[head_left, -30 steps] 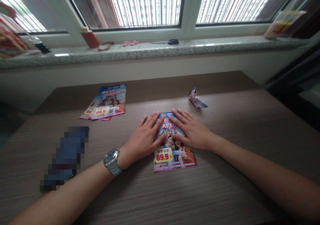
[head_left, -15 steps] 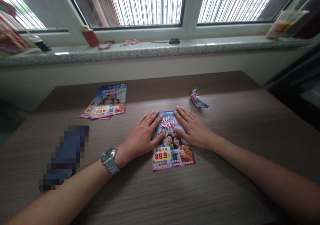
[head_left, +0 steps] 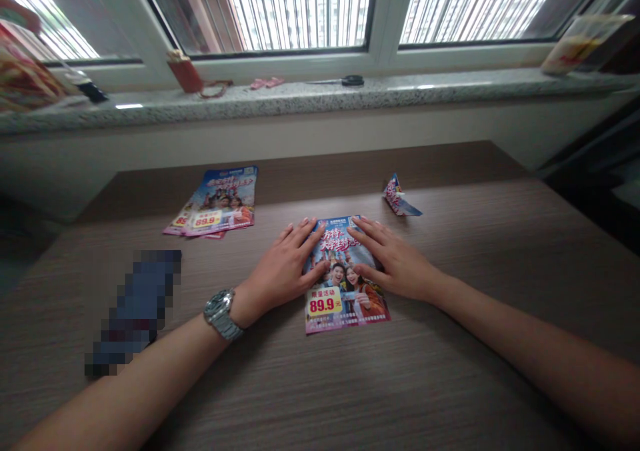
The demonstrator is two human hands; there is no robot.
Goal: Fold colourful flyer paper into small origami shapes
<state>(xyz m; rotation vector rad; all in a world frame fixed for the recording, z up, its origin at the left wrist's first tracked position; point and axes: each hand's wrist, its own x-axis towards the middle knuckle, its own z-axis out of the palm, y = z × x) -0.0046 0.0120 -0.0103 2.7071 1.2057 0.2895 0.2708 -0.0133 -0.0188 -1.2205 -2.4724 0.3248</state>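
A colourful flyer (head_left: pixel 345 274) lies flat, printed side up, on the brown wooden table (head_left: pixel 320 384). My left hand (head_left: pixel 285 264) rests palm down with fingers spread over the flyer's left edge; a metal watch (head_left: pixel 223 313) is on that wrist. Across the right edge lies my right hand (head_left: pixel 395 257), also flat, fingers apart. Neither hand grips anything. Behind my right hand stands a small folded paper piece (head_left: pixel 399 197) with the same kind of print. Several similar flyers (head_left: pixel 223 201) are stacked loosely at the back left.
A pixelated dark blue object (head_left: pixel 137 307) lies beside my left forearm. On the stone windowsill (head_left: pixel 300 101) are scissors (head_left: pixel 353 80), a red container (head_left: pixel 185 72), pink items (head_left: pixel 267 83) and a plastic cup (head_left: pixel 575 45) at the right.
The flyer between my hands sits slightly farther from me. My right hand has shifted a little to the right, and the whole view has moved slightly.
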